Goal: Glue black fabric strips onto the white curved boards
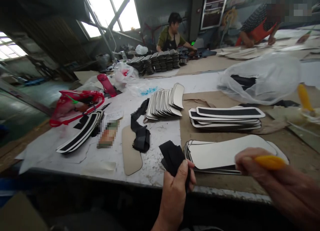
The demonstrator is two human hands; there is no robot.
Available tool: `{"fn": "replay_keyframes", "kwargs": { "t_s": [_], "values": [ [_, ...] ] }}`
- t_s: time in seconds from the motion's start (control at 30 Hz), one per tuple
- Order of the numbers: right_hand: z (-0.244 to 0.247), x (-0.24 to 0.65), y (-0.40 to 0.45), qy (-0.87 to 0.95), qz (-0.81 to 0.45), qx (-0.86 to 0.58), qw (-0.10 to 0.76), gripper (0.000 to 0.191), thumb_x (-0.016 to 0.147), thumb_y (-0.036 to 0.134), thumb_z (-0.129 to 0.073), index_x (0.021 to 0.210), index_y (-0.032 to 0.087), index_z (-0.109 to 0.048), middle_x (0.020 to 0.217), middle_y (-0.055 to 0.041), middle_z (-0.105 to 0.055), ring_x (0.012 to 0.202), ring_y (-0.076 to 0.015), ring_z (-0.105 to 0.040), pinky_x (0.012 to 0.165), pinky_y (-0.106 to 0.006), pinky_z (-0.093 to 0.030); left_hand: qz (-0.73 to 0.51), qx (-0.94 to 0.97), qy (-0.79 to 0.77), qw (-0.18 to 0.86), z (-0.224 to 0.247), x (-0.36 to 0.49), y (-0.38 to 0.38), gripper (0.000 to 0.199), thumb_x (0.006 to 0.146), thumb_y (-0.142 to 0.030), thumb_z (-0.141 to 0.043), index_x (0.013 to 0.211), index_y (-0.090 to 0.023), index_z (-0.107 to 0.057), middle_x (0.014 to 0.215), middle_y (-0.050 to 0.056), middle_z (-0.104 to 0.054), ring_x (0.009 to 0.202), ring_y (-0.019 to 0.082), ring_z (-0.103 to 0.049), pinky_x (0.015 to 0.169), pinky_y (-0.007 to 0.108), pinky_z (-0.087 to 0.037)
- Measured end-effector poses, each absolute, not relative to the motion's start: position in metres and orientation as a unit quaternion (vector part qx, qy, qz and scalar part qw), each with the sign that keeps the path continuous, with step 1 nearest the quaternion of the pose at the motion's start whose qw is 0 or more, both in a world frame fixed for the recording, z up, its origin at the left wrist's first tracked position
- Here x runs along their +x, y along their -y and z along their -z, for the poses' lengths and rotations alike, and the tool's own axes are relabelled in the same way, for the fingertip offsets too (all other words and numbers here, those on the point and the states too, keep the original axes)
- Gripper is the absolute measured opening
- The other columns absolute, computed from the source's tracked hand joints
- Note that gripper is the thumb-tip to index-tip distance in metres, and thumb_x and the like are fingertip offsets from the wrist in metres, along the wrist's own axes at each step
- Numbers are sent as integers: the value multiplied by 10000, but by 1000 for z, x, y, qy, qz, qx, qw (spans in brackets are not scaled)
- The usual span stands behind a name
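Note:
Several black fabric pieces (172, 155) are pinched between the thumb and fingers of my left hand (178, 181), at the table's front edge. My right hand (257, 171) is closed on a tool with a yellow handle (271, 162); its working end is hidden, so its kind does not show. Behind that hand lies a stack of large white panels (222, 151) with rounded corners. Just beyond is a pile of long panels (227, 112) with black strips on white. A beige panel (131, 154) lies left of my left hand, partly under a fanned row of black strips (141, 137).
Many thin white panels (163, 104) stand fanned mid-table. Curved black-and-white panels (78, 134) and a red bag (76, 107) are at left. A clear plastic bag (262, 77) and another yellow handle (305, 97) stand at right. Two people work across the table.

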State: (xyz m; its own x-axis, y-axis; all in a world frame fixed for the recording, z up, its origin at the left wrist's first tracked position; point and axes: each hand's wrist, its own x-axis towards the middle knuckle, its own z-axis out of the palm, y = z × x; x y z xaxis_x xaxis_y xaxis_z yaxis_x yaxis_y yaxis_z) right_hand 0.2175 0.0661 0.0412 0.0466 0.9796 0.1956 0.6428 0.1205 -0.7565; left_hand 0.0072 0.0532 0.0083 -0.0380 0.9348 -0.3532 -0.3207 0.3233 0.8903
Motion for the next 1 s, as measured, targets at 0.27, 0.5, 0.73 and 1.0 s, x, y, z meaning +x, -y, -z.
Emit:
{"fn": "replay_keyframes", "kwargs": {
  "t_s": [0.27, 0.5, 0.73, 1.0],
  "values": [
    [-20, 160, -62, 452, -686, -455, 344, 345, 796, 524, -611, 746, 221, -454, 444, 68, -535, 405, -153, -581, 440, -257, -479, -448, 306, -467, 698, -4, 41, -33, 416, 786, -510, -633, 599, -151, -539, 489, -32, -458, 431, 63, -371, 451, 224, -262],
    [-13, 192, -56, 409, -448, -641, 471, 444, 634, 566, -739, 802, 190, -573, 449, 67, -490, 394, -101, -453, 380, -213, -384, -424, 391, -471, 668, 9, 57, -27, 293, 812, -403, -608, 671, -147, -593, 533, -13, -500, 459, 83, -403, 472, 233, -295],
    [-7, 203, -40, 445, -481, -616, 437, 443, 695, 590, -677, 853, 178, -636, 512, 20, -553, 449, -137, -525, 431, -242, -469, -430, 402, -485, 647, 16, 71, -23, 380, 808, -493, -586, 637, -155, -569, 536, -2, -480, 489, 109, -419, 489, 249, -325],
    [-5, 215, -45, 495, -380, -623, 473, 318, 817, 535, -577, 777, 219, -593, 621, -17, -633, 537, -173, -610, 501, -270, -542, -390, 382, -474, 690, 35, 75, -10, 554, 702, -688, -607, 649, -137, -613, 519, 26, -530, 434, 102, -458, 447, 243, -342]
  ]
}}
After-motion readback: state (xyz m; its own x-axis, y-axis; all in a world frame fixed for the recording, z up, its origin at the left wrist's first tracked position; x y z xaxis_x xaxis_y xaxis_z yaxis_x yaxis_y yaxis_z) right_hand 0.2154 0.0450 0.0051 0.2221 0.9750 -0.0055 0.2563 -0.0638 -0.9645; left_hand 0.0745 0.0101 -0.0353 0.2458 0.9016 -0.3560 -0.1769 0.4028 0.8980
